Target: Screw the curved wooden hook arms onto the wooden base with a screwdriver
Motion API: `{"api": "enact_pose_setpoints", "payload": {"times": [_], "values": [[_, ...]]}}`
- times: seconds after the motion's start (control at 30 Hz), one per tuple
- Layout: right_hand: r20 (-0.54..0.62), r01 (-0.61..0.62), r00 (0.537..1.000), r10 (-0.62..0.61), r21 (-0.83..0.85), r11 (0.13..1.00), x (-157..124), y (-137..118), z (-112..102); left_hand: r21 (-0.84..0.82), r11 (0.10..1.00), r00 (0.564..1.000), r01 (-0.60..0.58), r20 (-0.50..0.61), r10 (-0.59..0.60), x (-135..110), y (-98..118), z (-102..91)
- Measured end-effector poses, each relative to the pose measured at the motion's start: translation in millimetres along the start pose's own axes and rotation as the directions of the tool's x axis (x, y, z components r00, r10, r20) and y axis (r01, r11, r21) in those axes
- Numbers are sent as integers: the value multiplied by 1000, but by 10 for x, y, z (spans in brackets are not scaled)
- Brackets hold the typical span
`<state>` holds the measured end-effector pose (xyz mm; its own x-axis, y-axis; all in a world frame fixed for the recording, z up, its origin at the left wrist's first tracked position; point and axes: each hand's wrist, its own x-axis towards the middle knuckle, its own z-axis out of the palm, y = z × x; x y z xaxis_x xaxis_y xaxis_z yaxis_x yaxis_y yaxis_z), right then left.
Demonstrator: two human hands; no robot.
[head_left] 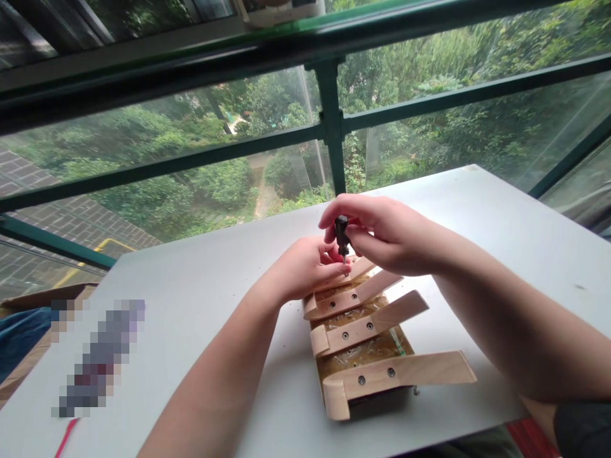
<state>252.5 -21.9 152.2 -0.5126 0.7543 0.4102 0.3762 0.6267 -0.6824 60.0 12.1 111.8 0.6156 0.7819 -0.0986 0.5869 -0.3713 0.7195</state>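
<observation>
Over the brown board (367, 353), the right hand (377, 232) has its grip round a screwdriver (342, 238), probably light, stiff, best held by its handle (341, 226); the left hand's (311, 266) grip I can't tell.

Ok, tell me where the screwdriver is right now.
In the head view, the screwdriver is just right of centre, held near upright in the right hand, its tip beside the left hand at the farthest visible wooden strip.
</observation>
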Motion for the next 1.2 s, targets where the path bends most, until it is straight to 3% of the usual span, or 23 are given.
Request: {"api": "enact_pose_setpoints", "payload": {"times": [0.33,0.6,0.7,0.87,1.2], "values": [[-39,-80,996,76,-95,992,-13,-31,-91,-70,998,999,-2,45,5,-8,24,-6],[-152,-30,988,0,-195,980,46,32,121,15,994,995,-104,-6,104,12,0,16],[-123,21,991,-47,-202,979,43,31,108,44,993,994,-108,5,108,13,-16,8],[26,87,996,-85,-49,995,-3,-22,-17,-10,996,995,-93,22,93,10,-13,2],[-72,-32,997,19,-178,984,-32,-27,-126,-81,996,998,-42,49,46,-7,11,15]]}}
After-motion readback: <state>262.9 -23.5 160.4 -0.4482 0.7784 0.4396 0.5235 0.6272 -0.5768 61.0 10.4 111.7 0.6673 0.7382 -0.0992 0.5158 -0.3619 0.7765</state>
